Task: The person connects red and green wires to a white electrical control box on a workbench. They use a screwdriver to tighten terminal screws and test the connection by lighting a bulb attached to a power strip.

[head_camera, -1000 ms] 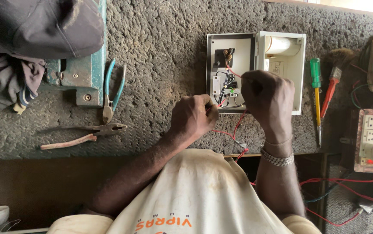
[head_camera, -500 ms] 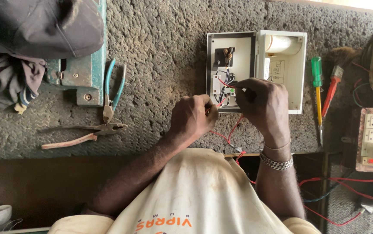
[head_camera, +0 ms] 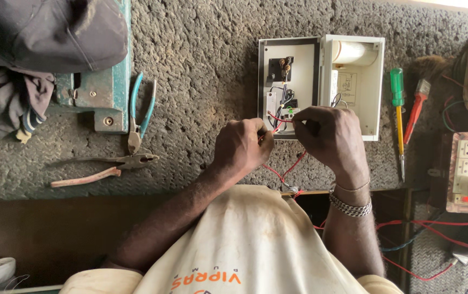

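I see my left hand (head_camera: pixel 242 146) and right hand (head_camera: pixel 329 136) pinching a red wire (head_camera: pixel 275 128) at the lower edge of the open white electrical box (head_camera: pixel 321 81). Pliers (head_camera: pixel 140 111) lie well apart to the left; a green screwdriver (head_camera: pixel 398 117) lies just right of the box.

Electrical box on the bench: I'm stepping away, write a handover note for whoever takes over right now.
Left hand: pinching a red wire at the lower edge of the open electrical box.
Right hand: fingers closed at the same spot, grip contents hidden.
Nearby: green screwdriver and red tester right of the box, teal pliers to the left.
Done: box open, parts mounted inside.
Left: red wire hangs loose below the box.
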